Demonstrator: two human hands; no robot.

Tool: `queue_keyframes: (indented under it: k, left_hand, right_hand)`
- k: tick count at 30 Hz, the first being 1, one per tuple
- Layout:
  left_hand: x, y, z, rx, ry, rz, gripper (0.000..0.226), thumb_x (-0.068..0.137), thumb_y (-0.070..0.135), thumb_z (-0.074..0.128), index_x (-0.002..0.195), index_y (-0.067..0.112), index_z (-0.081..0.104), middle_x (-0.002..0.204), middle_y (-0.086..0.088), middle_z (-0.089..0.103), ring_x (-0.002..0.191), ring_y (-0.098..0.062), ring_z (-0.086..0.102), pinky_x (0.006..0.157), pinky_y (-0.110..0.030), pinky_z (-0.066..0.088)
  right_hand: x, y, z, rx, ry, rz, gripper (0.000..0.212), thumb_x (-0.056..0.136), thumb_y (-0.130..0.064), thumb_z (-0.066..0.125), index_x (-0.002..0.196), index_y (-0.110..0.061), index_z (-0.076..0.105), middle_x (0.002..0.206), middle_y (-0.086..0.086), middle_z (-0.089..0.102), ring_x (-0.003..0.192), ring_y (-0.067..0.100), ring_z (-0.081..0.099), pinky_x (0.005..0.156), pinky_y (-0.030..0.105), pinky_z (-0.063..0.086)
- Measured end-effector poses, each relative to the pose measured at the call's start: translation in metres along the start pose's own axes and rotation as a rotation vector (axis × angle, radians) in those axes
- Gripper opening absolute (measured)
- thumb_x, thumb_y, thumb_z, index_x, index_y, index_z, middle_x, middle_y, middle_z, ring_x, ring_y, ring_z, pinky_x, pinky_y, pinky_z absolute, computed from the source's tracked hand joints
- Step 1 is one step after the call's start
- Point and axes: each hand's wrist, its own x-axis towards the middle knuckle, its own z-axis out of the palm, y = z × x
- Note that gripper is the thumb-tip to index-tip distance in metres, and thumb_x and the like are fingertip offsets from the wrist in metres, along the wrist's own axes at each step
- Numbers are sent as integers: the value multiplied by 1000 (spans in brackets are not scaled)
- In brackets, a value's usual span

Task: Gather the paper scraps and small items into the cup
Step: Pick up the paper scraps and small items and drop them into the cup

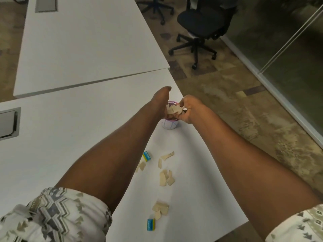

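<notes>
Spillage worries me: my right hand pinches paper scraps just above the cup, my left hand straight-fingered against them. The cup stands near the table edge; a nudge could topple it floorward.

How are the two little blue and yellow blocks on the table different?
The far block lies slanted; the near block lies straighter. The far block is beside the left arm, closer to the cup; the near block is by the front edge of the table. Both are blue and yellow, and neither is in the cup.
</notes>
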Motion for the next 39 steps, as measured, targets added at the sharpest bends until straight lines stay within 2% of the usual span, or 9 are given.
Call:
queue_keyframes:
  k: [5, 9, 12, 17, 20, 24, 28, 32, 39]
  left_hand:
    - [-5, 3, 0, -70, -46, -47, 75, 92, 57, 50, 145, 6, 32, 130, -20, 49, 98, -38, 61, 68, -47, 58]
    - [-7, 2, -3, -91, -57, -55, 81, 91, 65, 47, 150, 13, 27, 134, -20, 43, 100, -39, 57, 80, -53, 53]
    - [-5, 3, -6, -81, -53, -32, 83, 90, 66, 47, 150, 13, 27, 145, -18, 39, 111, -38, 55, 89, -57, 51]
    - [-15, 6, -11, -67, -70, 25, 80, 93, 63, 45, 151, 12, 28, 150, -16, 35, 118, -39, 52, 74, -46, 58]
    - [-20, 7, -21, -36, -84, 44, 81, 92, 65, 45, 151, 12, 29, 153, -19, 33, 125, -42, 50, 81, -49, 58]
    - [-35, 2, -40, 7, -101, 55, 78, 93, 66, 44, 142, 6, 37, 136, -24, 47, 92, -40, 65, 54, -41, 60]
    - [-51, -14, -64, 90, -109, 67, 73, 93, 67, 42, 129, 4, 49, 110, -23, 58, 89, -39, 64, 68, -40, 60]
    - [-61, -45, -91, 217, -26, 131, 70, 92, 68, 43, 117, 6, 60, 111, -20, 65, 99, -36, 67, 89, -46, 57]
    - [-83, -123, -136, 342, 83, 167, 58, 94, 60, 48, 104, 6, 68, 95, -13, 67, 80, -26, 62, 75, -36, 52]
  right_hand:
    - [10, -2, 5, -53, 52, -37, 19, 98, -4, 34, 108, 2, 48, 97, 17, 54, 90, 33, 61, 92, 51, 55]
    - [15, -3, 5, -115, 69, -55, 28, 96, -12, 40, 122, -4, 48, 123, 16, 54, 113, 35, 58, 97, 51, 53]
    - [13, -3, 6, -138, 60, -82, 30, 95, -15, 45, 122, -5, 48, 118, 16, 53, 112, 37, 57, 94, 55, 53]
    - [11, 1, 5, -115, 47, -136, 37, 96, -20, 48, 130, -5, 50, 127, 16, 54, 113, 36, 57, 95, 50, 55]
    - [11, 6, 1, -102, 25, -163, 38, 98, -22, 49, 133, -7, 51, 134, 14, 53, 118, 37, 55, 98, 52, 53]
    - [5, 18, -2, -66, -9, -161, 40, 97, -27, 52, 132, -7, 54, 134, 17, 55, 122, 39, 56, 101, 53, 51]
    - [-9, 42, 0, -60, -47, -182, 36, 94, -27, 58, 124, -6, 60, 120, 17, 65, 106, 34, 67, 93, 48, 57]
    - [-27, 80, 0, -156, -58, -208, 29, 95, -27, 60, 116, -9, 66, 110, 14, 71, 96, 30, 71, 88, 45, 59]
    - [-52, 168, -14, -553, -5, -320, 22, 92, -34, 60, 107, -20, 69, 104, 3, 73, 98, 23, 70, 90, 43, 59]
